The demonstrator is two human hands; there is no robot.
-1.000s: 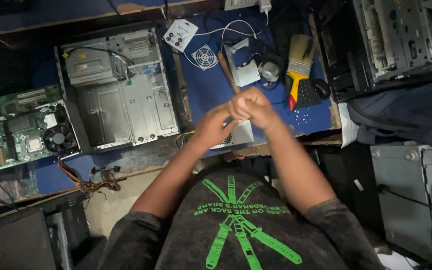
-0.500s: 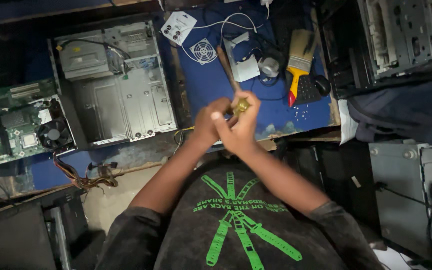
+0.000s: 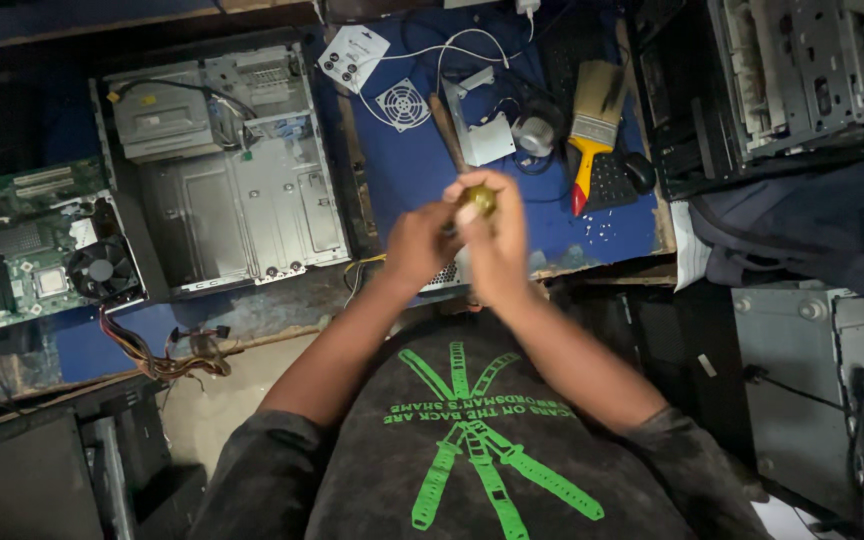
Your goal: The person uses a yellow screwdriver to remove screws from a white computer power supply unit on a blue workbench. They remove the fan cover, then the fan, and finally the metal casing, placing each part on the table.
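Blue surface: worktop [image 3: 422,170] covered in blue, worn and chipped at its near edge, running across the upper half of the frame.
Room: dim and crowded, with dark metal cases stacked at the right edge and the lower left.
Labels: white square card [image 3: 352,55] with small round marks, upper middle of the frame; too small to tell more.
Fan: small white fan [image 3: 402,103] lying flat just right of the card.
Open case: grey computer case [image 3: 217,165] at upper left, lid off, holding a drive box and loose cables in its upper part; its floor is bare metal.
Circuit board: green board [image 3: 37,245] with a black cooler fan, at the left edge beside the case.
Wires: bundle of coloured wires [image 3: 167,355] on the floor below the board.
Brush: paintbrush [image 3: 592,125] with yellow and red handle, upper right of the worktop.
Left hand [image 3: 417,245]: grip closed on the lower part of the small round brass-coloured piece [image 3: 479,200].
Right hand [image 3: 497,240]: grip wrapped around the same piece, centre of the frame, above the worktop's near edge.
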